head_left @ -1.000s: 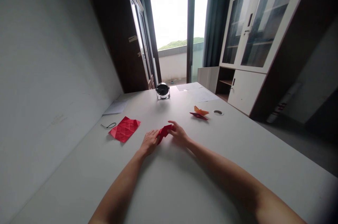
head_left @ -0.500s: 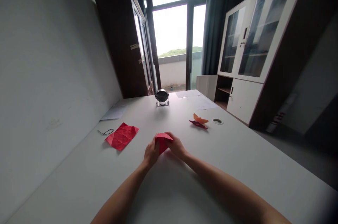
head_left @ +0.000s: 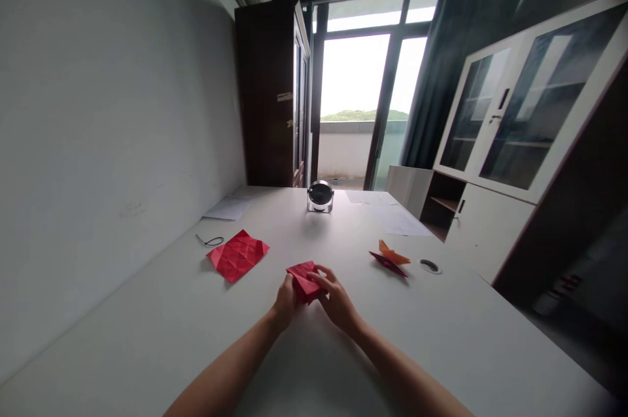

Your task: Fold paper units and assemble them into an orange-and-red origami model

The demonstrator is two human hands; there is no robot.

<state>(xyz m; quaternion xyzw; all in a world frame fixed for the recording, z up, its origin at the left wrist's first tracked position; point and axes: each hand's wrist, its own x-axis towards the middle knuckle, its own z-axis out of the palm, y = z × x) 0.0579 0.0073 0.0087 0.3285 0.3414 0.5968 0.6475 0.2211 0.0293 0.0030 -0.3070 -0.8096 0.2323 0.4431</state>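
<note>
Between my hands is a small folded piece of red origami paper (head_left: 303, 275), held just over the white table (head_left: 304, 371). My left hand (head_left: 285, 302) grips its left edge, thumb on the near side and the other fingers hidden behind it. On the right, my right hand (head_left: 336, 299) has its fingers bent over the paper's right side, pinching it. Left of my hands lies a creased sheet of red paper (head_left: 239, 256), spread out flat.
Two folded paper pieces, one orange (head_left: 394, 256) and one dark red (head_left: 387, 263), lie right of my hands near a round cable hole (head_left: 430, 266). A small round black fan-like device (head_left: 320, 196) stands farther back. A black cable tie (head_left: 210, 241) and white sheets (head_left: 229, 207) lie leftward.
The folded red paper has turned in my hands and its top face now tilts toward me. My right fingers have shifted over its surface. The camera view has swung left and tilted.
</note>
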